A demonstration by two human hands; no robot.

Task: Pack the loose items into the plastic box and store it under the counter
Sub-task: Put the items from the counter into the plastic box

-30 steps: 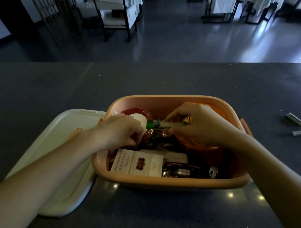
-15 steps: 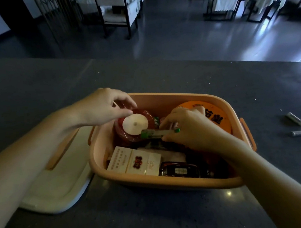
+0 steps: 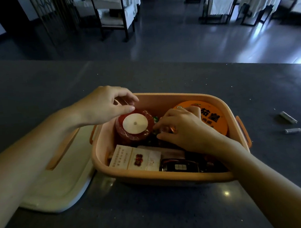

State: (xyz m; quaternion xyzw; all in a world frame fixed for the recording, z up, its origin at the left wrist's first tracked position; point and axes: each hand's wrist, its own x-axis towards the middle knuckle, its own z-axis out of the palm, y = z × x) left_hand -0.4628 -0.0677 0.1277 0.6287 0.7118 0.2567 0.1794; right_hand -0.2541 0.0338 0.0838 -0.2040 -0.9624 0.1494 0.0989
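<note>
Two hands are at the box, and neither grip is easy to read. The right hand (image 3: 185, 129) is down among the contents, fingers curled and pressed between the red wrapped roll (image 3: 134, 127) and the orange round tub (image 3: 209, 120); whether it is clenched on something small or only nudging things aside I cannot tell, because its own knuckles cover whatever lies beneath. The left hand (image 3: 107, 106) hovers above the box's far-left corner, thumb and forefinger close together but grasping nothing I can see, just over the roll without clearly touching it.

The peach plastic box (image 3: 169, 179) sits on the dark bench (image 3: 171, 211), already crowded: white cartons (image 3: 135, 157) along the near wall, a dark glossy thing (image 3: 179, 165) beside them. Its pale lid (image 3: 61, 183) lies flat on the bench just left of it, partly under the left forearm.

Well apart on the right, two small silver cylinders (image 3: 288, 117) lie loose on the bench, not yet packed.

The risks, as I judge them: the roll and tub stand tall, so the lid may not seat if they ride above the rim. The cylinders could roll off at a careless brush, or simply be forgotten. And the left forearm could drag the lid toward the bench's near edge.
</note>
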